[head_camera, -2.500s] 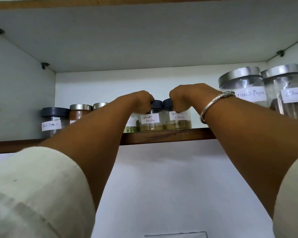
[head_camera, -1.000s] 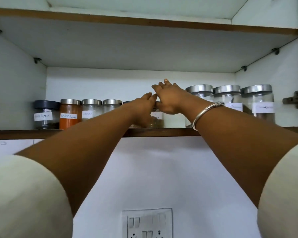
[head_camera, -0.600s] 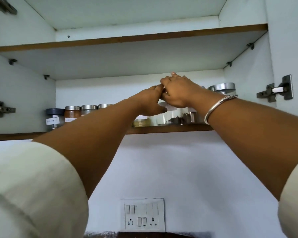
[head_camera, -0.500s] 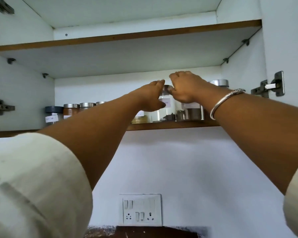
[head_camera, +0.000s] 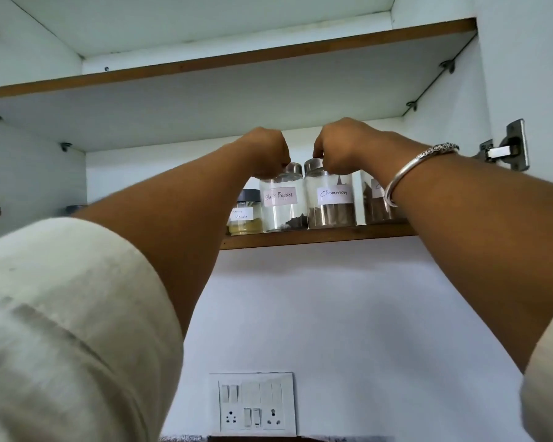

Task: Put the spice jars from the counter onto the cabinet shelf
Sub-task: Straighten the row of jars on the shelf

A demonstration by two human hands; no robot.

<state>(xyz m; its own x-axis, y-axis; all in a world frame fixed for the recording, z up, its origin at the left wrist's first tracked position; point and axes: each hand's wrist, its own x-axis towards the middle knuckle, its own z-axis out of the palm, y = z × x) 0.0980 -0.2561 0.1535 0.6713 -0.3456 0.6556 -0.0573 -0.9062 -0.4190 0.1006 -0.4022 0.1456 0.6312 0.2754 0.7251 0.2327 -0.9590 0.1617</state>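
1. Both arms reach up to the cabinet shelf point(head_camera: 316, 239). The left hand point(head_camera: 267, 154) is curled over the steel lid of the Black Pepper jar point(head_camera: 281, 205). The right hand point(head_camera: 339, 148), with a silver bangle point(head_camera: 419, 164) on its wrist, pinches the lid of the Cinnamon jar point(head_camera: 331, 202).
2. The two hands are close but apart, one clamped on each lid, with a narrow gap between the knuckles.
3. Both jars stand upright on the shelf near its front edge, side by side and touching or nearly so, with their labels facing out. A smaller masala jar point(head_camera: 245, 215) sits just left of the Black Pepper jar. A third jar point(head_camera: 375, 202) stands just right of the Cinnamon jar, partly hidden by the right forearm.
4. The step in hand looks like placing or squaring up this pair in the row, not carrying: both bases appear to rest on the board.
5. The next move likely calls for a small nudge away from the edge if any is needed. The fingers should then open straight upward so neither jar tips or knocks its neighbour.
6. The counter is out of view, so I cannot tell whether more jars remain. If they do, the arms must come down past the switch plate point(head_camera: 256, 403) to fetch them.
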